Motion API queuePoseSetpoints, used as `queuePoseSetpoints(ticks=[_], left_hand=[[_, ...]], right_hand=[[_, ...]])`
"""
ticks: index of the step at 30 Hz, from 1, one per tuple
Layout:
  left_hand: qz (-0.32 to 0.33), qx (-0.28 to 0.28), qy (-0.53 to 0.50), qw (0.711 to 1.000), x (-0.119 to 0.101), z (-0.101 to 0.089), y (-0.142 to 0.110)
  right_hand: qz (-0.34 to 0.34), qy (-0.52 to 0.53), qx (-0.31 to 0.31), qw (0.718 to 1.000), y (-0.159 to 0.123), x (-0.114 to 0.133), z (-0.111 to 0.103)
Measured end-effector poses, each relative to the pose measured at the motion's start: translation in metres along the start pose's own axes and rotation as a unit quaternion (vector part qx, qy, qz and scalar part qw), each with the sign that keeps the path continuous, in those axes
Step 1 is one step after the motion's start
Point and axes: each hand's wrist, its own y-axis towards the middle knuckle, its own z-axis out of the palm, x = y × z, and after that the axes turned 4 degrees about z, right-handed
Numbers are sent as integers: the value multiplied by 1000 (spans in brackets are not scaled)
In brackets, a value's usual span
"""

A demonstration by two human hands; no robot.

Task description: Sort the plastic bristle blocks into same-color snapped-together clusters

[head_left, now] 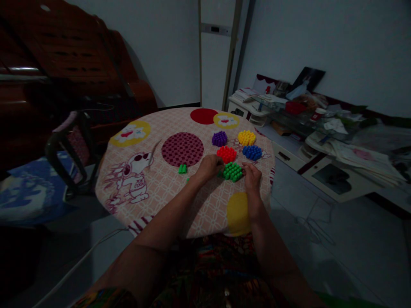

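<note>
A cluster of small green knobbed plastic pieces [233, 171] stands on the round cloth-covered table [202, 203], between my two hands. At its left side my left hand [210, 167] has its fingers curled together; whatever they pinch is too small and dark to make out. My right hand [252, 176] is closed with its fingertips against the cluster's right edge. Just beyond lies a red cluster [226, 154] of the same kind. Purple [219, 138], yellow [246, 137] and blue clusters [252, 152] are grouped behind. A few loose green pieces [182, 169] lie left of my left hand.
A wooden bench [73, 55] and a dark metal-framed chair [66, 158] are on the left. Along the right wall, a low cabinet [334, 171] carries papers, a red bowl [295, 107] and a paper cup [317, 114]. A tall white unit [215, 64] stands behind the table.
</note>
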Motion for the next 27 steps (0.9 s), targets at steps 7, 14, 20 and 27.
queuePoseSetpoints(ticks=[7, 14, 20, 27], left_hand=[[-13, -13, -34, 999, 7, 4, -5], [-26, -12, -68, 997, 6, 10, -6], [-46, -36, -95, 994, 3, 5, -6], [-188, -104, 4, 977, 48, -57, -30]], right_hand=[[2, -5, 2, 1000, -1, 2, 0], [-7, -7, 3, 1000, 0, -1, 0], [3, -3, 5, 1000, 3, -6, 0], [-5, -6, -1, 1000, 0, 0, 0]])
